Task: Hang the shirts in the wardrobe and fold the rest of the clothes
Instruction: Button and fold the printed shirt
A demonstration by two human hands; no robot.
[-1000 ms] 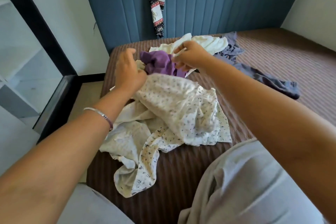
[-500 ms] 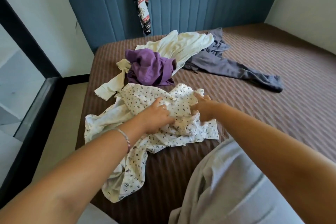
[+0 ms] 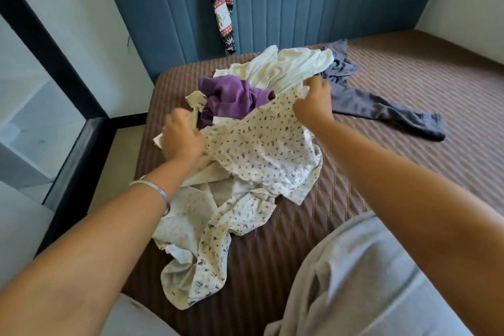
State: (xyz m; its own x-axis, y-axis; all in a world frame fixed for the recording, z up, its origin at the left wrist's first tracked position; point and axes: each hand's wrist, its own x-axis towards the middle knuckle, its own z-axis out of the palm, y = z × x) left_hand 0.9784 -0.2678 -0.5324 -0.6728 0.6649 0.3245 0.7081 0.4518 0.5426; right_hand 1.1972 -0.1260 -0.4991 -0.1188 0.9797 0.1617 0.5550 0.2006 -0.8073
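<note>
Hands at work on the floral shirt (image 3: pixel 261 144), near-left on the bed (image 3: pixel 409 144): left hand (image 3: pixel 182 139) grips its left edge, right hand (image 3: pixel 313 101) pinches the far edge. Best lifted clear, shaken out, shoulders found before hanging. No containers in view; purple top (image 3: pixel 231 95), cream garment (image 3: pixel 281 68) and grey trousers (image 3: pixel 381 109) lie loose beyond.

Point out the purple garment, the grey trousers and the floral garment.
purple garment (image 3: pixel 231 95): head view, middle of the bunched cloth.
grey trousers (image 3: pixel 381 112): head view, along the leg.
floral garment (image 3: pixel 261 144): head view, its spread upper panel.
</note>
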